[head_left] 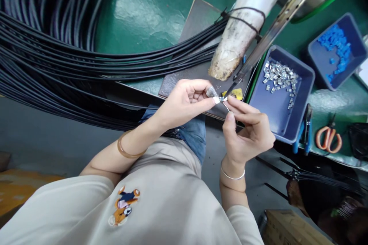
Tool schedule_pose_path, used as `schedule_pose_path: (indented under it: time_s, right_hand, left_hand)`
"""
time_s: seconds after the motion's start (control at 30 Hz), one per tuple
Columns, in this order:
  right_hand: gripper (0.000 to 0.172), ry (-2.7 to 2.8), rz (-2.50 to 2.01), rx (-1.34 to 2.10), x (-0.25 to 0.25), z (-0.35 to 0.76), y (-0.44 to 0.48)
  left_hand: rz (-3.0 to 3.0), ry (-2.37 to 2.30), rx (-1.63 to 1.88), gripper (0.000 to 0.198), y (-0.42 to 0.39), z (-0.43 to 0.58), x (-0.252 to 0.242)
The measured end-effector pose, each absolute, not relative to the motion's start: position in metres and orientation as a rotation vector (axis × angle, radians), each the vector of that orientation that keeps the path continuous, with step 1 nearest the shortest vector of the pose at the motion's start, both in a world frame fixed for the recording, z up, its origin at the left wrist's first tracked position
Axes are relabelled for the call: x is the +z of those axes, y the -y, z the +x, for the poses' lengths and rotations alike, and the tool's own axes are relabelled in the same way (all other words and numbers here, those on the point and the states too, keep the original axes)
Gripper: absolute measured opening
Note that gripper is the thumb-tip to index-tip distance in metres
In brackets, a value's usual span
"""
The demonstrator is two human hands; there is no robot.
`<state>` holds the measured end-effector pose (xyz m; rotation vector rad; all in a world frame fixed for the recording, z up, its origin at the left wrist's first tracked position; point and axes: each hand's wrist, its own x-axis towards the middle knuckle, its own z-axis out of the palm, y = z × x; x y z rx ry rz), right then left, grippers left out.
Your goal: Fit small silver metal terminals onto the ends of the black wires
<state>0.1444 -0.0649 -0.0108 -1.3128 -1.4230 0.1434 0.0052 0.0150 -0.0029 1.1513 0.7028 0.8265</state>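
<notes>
My left hand [184, 101] is closed in a pinch on a small metal clip [217, 99] at the end of a thin black cable. My right hand [248, 128] is closed too, its fingertips pinching the same clip from the right side. Both hands meet just below the tip of a long metal strip [273, 30] that slants down from a machine part wrapped in plastic film [244, 26]. A thick bundle of black cables [57, 69] sweeps in from the left toward the hands.
A blue bin [283, 122] holding several metal clips sits right of the hands. Another blue bin [319, 57] with blue plastic pieces stands farther right. Blue-handled pliers [304, 130] and orange scissors [329, 138] lie on the green bench [149, 7]. A cardboard box [290, 227] is at bottom right.
</notes>
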Motion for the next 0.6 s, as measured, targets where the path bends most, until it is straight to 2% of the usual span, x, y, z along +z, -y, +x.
schedule_pose_path:
  time_s: [0.27, 0.6]
  right_hand:
    - [0.018, 1.395, -1.406, 0.140, -0.004, 0.149, 0.074]
    - [0.017, 1.387, -1.379, 0.145, -0.006, 0.143, 0.067]
  left_hand:
    - [1.256, -0.700, 0.743, 0.009, -0.010, 0.000, -0.003]
    - [1.316, -0.709, 0.850, 0.015, -0.011, 0.003, -0.008]
